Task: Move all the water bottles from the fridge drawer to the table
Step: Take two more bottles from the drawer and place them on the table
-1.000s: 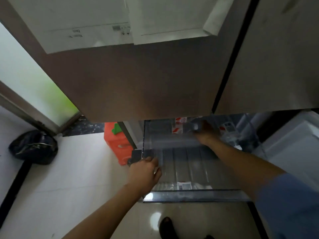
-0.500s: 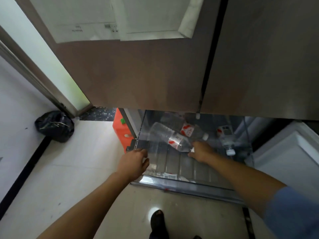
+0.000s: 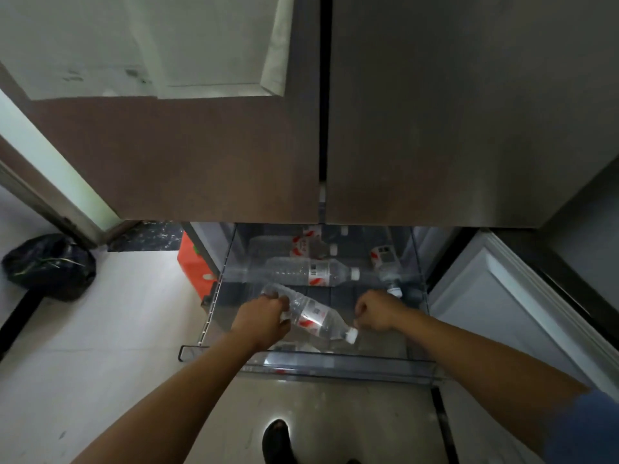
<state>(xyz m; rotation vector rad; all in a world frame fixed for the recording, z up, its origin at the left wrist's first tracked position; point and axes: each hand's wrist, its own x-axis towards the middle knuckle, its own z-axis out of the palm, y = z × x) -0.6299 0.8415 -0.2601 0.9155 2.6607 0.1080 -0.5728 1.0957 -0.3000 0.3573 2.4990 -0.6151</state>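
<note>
The fridge doors (image 3: 201, 145), brown and closed, fill the upper view. Under them the clear fridge drawer (image 3: 335, 363) stands pulled out over the pale tiled floor (image 3: 100, 329). A black bag (image 3: 47, 266) lies on the floor at far left, well apart from the drawer, and an orange box (image 3: 194, 266) sits just beside the drawer's left wall.

Inside the drawer a second bottle (image 3: 311, 271) lies crosswise, cap to the right. A third bottle (image 3: 303, 244) lies at the back and a fourth bottle (image 3: 385, 262) lies near the right wall.

The held bottle (image 3: 315, 318) is above the front of the drawer, tilted, cap low and to the right. The left hand (image 3: 264, 321) grips its base end, fingers wrapped round it. The right hand (image 3: 378, 311) is just beside the cap, fingers curled in; whether it has hold of anything cannot be told.

A dark shoe (image 3: 276, 440) shows at the bottom.
</note>
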